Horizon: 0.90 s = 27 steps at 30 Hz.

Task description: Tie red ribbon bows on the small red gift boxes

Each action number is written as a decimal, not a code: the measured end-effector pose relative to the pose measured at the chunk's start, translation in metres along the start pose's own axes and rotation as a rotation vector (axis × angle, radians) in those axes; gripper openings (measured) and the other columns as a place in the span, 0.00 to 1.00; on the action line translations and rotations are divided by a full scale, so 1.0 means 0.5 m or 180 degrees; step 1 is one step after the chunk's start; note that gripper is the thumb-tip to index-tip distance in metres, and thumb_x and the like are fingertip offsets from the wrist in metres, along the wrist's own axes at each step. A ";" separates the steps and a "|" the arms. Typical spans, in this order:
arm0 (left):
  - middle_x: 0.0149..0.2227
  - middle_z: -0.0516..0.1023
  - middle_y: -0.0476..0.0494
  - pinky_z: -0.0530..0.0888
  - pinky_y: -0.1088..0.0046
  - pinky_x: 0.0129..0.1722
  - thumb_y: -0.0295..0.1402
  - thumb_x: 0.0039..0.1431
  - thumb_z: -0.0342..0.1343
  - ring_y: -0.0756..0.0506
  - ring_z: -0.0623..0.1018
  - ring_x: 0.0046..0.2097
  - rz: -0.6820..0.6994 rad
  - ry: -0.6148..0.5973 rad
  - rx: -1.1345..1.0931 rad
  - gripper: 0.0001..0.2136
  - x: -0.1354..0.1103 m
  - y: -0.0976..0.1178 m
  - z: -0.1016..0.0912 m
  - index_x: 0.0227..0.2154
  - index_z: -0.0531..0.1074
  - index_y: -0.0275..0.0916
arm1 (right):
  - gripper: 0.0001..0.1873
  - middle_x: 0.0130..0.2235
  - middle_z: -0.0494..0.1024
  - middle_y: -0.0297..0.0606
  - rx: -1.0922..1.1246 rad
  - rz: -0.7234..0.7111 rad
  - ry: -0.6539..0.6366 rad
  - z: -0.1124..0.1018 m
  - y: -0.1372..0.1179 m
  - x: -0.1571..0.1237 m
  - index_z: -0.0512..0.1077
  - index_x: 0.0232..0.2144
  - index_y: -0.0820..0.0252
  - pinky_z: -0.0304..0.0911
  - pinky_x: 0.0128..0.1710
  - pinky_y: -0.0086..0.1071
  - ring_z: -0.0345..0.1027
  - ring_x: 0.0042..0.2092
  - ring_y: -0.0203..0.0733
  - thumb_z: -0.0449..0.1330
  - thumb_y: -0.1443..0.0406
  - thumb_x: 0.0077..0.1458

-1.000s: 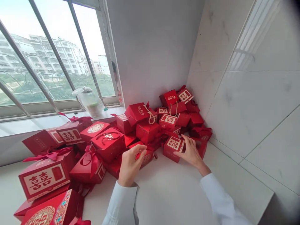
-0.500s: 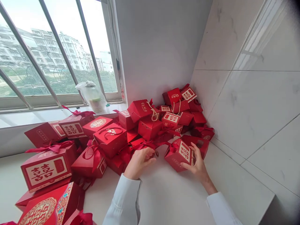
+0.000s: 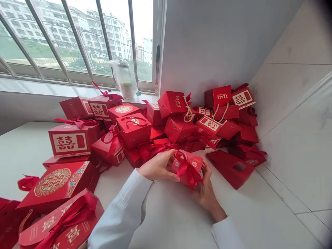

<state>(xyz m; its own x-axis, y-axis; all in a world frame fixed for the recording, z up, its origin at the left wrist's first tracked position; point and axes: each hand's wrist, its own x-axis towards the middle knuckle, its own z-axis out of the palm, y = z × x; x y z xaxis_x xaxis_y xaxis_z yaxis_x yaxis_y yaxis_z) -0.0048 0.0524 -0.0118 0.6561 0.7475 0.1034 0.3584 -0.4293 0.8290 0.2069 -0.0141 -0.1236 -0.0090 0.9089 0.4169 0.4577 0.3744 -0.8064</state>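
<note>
While the left hand (image 3: pixel 158 166) and right hand (image 3: pixel 207 195) press inward from either side, fingers curled, a small red gift box (image 3: pixel 188 166) with a red ribbon sits between them, just before a heap of red gift boxes (image 3: pixel 178 129), a windowed red box (image 3: pixel 229 169) beside it on the white counter (image 3: pixel 168 221).

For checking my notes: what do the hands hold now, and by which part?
Both hands hold a small red gift box tied with a red ribbon. The left hand grips its left end; the right hand holds its right side.

The head-worn camera looks forward and down over a white counter (image 3: pixel 168 224), facing a window (image 3: pixel 77 38).
</note>
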 end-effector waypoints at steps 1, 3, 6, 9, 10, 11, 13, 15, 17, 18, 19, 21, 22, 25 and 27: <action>0.39 0.75 0.44 0.72 0.73 0.35 0.37 0.40 0.66 0.44 0.75 0.39 0.0020 -0.0053 -0.0051 0.24 0.000 0.001 0.000 0.42 0.70 0.37 | 0.54 0.62 0.53 0.51 -0.0129 0.0019 -0.0087 -0.003 0.004 -0.001 0.34 0.63 0.54 0.59 0.55 0.51 0.51 0.62 0.59 0.65 0.57 0.45; 0.41 0.76 0.43 0.72 0.73 0.37 0.38 0.41 0.67 0.44 0.75 0.41 0.0048 -0.0116 -0.0073 0.24 -0.001 0.008 -0.001 0.43 0.70 0.38 | 0.61 0.62 0.53 0.51 -0.0232 0.0101 -0.0197 -0.006 0.006 -0.004 0.28 0.63 0.52 0.59 0.55 0.53 0.52 0.62 0.60 0.68 0.57 0.42; 0.40 0.76 0.44 0.71 0.75 0.35 0.38 0.45 0.64 0.45 0.74 0.40 0.0045 -0.0134 0.0182 0.20 -0.002 0.023 -0.003 0.41 0.72 0.37 | 0.68 0.62 0.53 0.50 -0.0064 0.0265 -0.0341 -0.007 -0.002 -0.010 0.22 0.63 0.50 0.58 0.55 0.54 0.53 0.62 0.59 0.70 0.55 0.38; 0.38 0.76 0.44 0.70 0.76 0.33 0.38 0.51 0.59 0.46 0.74 0.38 -0.0004 -0.0130 0.0357 0.16 0.001 0.030 0.000 0.41 0.73 0.36 | 0.61 0.62 0.55 0.48 0.0327 0.0250 -0.0426 -0.011 -0.017 -0.012 0.28 0.64 0.50 0.57 0.56 0.52 0.53 0.61 0.56 0.66 0.51 0.44; 0.38 0.76 0.43 0.70 0.76 0.34 0.38 0.52 0.58 0.46 0.74 0.39 -0.0039 -0.0091 0.0337 0.16 0.002 0.029 0.003 0.42 0.72 0.36 | 0.56 0.62 0.55 0.48 0.0504 0.0222 -0.0424 -0.013 -0.022 -0.012 0.32 0.64 0.51 0.57 0.56 0.51 0.54 0.61 0.55 0.63 0.48 0.46; 0.39 0.76 0.43 0.70 0.75 0.35 0.37 0.52 0.58 0.46 0.74 0.39 -0.0069 -0.0005 0.0302 0.18 0.005 0.028 0.009 0.45 0.71 0.36 | 0.51 0.61 0.56 0.48 0.0698 0.0203 -0.0400 -0.015 -0.028 -0.011 0.36 0.64 0.52 0.57 0.56 0.51 0.54 0.61 0.55 0.60 0.46 0.49; 0.41 0.76 0.43 0.70 0.73 0.39 0.34 0.51 0.57 0.46 0.74 0.42 -0.0033 0.0279 0.0308 0.25 0.010 0.027 0.023 0.53 0.65 0.38 | 0.45 0.60 0.59 0.49 0.1026 0.0221 -0.0304 -0.020 -0.037 -0.008 0.45 0.63 0.54 0.58 0.56 0.50 0.55 0.60 0.55 0.54 0.41 0.51; 0.43 0.75 0.44 0.69 0.72 0.43 0.30 0.49 0.57 0.45 0.74 0.44 0.0165 0.0544 0.0451 0.27 0.018 0.028 0.039 0.55 0.64 0.41 | 0.41 0.59 0.62 0.48 0.1158 0.0279 -0.0200 -0.024 -0.041 -0.004 0.53 0.60 0.55 0.59 0.55 0.49 0.58 0.58 0.55 0.51 0.40 0.52; 0.41 0.76 0.45 0.69 0.74 0.42 0.29 0.50 0.57 0.46 0.74 0.42 0.0380 0.0592 0.0573 0.17 0.026 0.031 0.055 0.45 0.72 0.41 | 0.36 0.57 0.63 0.46 0.1089 0.0260 -0.0089 -0.029 -0.040 0.001 0.58 0.57 0.54 0.58 0.55 0.47 0.60 0.57 0.54 0.49 0.41 0.53; 0.37 0.77 0.46 0.68 0.75 0.39 0.29 0.51 0.57 0.48 0.75 0.38 0.0406 0.0595 0.0582 0.10 0.031 0.032 0.060 0.38 0.75 0.39 | 0.34 0.56 0.64 0.45 0.0999 0.0229 -0.0047 -0.033 -0.039 0.004 0.60 0.56 0.54 0.58 0.55 0.46 0.60 0.57 0.53 0.49 0.42 0.55; 0.32 0.77 0.47 0.67 0.77 0.36 0.30 0.52 0.57 0.49 0.74 0.34 0.0366 0.0615 0.0563 0.05 0.035 0.033 0.065 0.32 0.76 0.38 | 0.32 0.55 0.65 0.44 0.0885 0.0192 0.0000 -0.037 -0.037 0.009 0.62 0.54 0.55 0.57 0.55 0.45 0.60 0.56 0.52 0.48 0.43 0.56; 0.23 0.73 0.50 0.64 0.78 0.29 0.33 0.52 0.57 0.52 0.70 0.27 0.0164 0.0747 0.0510 0.06 0.043 0.031 0.068 0.25 0.75 0.36 | 0.27 0.52 0.68 0.43 0.0596 0.0130 0.0035 -0.050 -0.039 0.024 0.66 0.50 0.56 0.58 0.54 0.42 0.62 0.54 0.50 0.48 0.46 0.58; 0.20 0.71 0.52 0.62 0.79 0.26 0.34 0.52 0.58 0.52 0.68 0.24 0.0046 0.0833 0.0493 0.08 0.046 0.029 0.066 0.22 0.73 0.35 | 0.24 0.50 0.69 0.42 0.0432 0.0098 0.0007 -0.057 -0.043 0.035 0.68 0.48 0.56 0.58 0.54 0.41 0.63 0.53 0.49 0.49 0.48 0.59; 0.16 0.65 0.54 0.56 0.79 0.22 0.38 0.50 0.59 0.54 0.62 0.21 -0.0170 0.0916 0.0463 0.14 0.053 0.022 0.055 0.17 0.68 0.35 | 0.18 0.45 0.73 0.39 0.0020 -0.0037 -0.0302 -0.082 -0.070 0.079 0.72 0.42 0.56 0.59 0.51 0.38 0.65 0.50 0.46 0.50 0.52 0.60; 0.15 0.62 0.55 0.54 0.78 0.22 0.41 0.50 0.59 0.54 0.60 0.21 -0.0223 0.0934 0.0440 0.17 0.055 0.019 0.044 0.15 0.64 0.36 | 0.17 0.43 0.75 0.38 -0.0177 -0.0079 -0.0643 -0.095 -0.096 0.111 0.73 0.40 0.55 0.59 0.49 0.37 0.67 0.47 0.45 0.50 0.54 0.61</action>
<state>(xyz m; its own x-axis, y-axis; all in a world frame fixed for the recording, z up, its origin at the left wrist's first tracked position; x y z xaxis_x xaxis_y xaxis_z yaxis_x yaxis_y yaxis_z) 0.0315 0.0575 -0.0132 0.4147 0.8832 0.2193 0.4958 -0.4213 0.7594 0.2268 0.0098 -0.0416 -0.1964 0.9200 0.3392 0.5034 0.3915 -0.7703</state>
